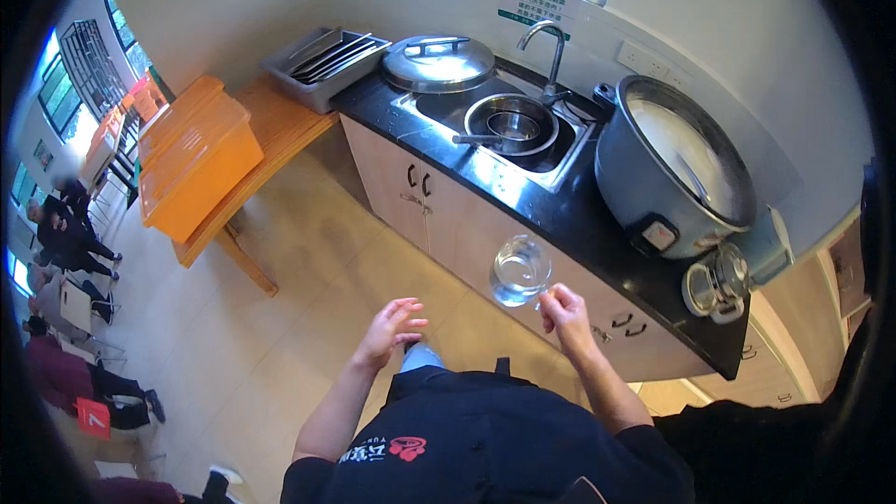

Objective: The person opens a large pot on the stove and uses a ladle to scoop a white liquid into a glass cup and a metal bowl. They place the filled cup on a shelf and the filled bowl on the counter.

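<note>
My right hand [564,315] is closed around the handle of a clear glass pitcher [520,271], in front of the cabinet doors below the counter; it looks partly filled with clear liquid. My left hand [392,332] is raised over the floor with its fingers apart, holding nothing. Beyond the pitcher, a metal pan [473,112] with a smaller metal bowl [514,127] inside rests in the sink [560,178] under a curved faucet [556,59]. A large rice cooker [609,182] without its lid holds white contents and a metal utensil.
On the counter [595,224], a glass vessel [707,287] stands near the right corner, and a round metal lid [441,68] lies left of the sink. A gray tub [315,87] holds trays. An orange bin [203,161] rests on a wooden table [294,126]. Several people are at far left.
</note>
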Action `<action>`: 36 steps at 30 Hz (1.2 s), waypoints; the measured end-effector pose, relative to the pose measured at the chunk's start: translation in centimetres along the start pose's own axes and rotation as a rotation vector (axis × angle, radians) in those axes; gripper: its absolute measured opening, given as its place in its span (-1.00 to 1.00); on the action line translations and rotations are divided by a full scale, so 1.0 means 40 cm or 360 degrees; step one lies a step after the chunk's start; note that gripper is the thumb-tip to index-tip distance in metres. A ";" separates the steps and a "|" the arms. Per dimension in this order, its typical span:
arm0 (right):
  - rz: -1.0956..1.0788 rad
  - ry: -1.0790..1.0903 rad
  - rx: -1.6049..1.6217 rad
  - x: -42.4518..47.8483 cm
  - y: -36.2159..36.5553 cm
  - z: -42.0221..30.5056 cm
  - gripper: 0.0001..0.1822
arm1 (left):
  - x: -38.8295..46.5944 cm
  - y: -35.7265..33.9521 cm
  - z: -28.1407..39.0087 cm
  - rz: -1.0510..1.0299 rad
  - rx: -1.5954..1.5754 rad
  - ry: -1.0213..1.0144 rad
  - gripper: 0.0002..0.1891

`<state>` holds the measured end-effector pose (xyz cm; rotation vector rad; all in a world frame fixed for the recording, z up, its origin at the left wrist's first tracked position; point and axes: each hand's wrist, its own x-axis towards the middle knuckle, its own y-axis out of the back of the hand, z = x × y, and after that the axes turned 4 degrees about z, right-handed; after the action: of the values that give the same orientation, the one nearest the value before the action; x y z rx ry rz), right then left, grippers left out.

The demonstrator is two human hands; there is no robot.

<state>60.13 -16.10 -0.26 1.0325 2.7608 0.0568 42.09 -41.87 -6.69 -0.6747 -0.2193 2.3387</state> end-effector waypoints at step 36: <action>-0.0696 0.0560 -0.3089 1.650 -0.772 -0.128 -0.92 | 1.167 0.347 0.670 -0.0027 -0.0232 0.0110 -0.69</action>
<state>-9.54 3.86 -9.42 -0.1873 1.5594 2.2414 -9.38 -20.90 -7.52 -0.8197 -0.3658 2.2947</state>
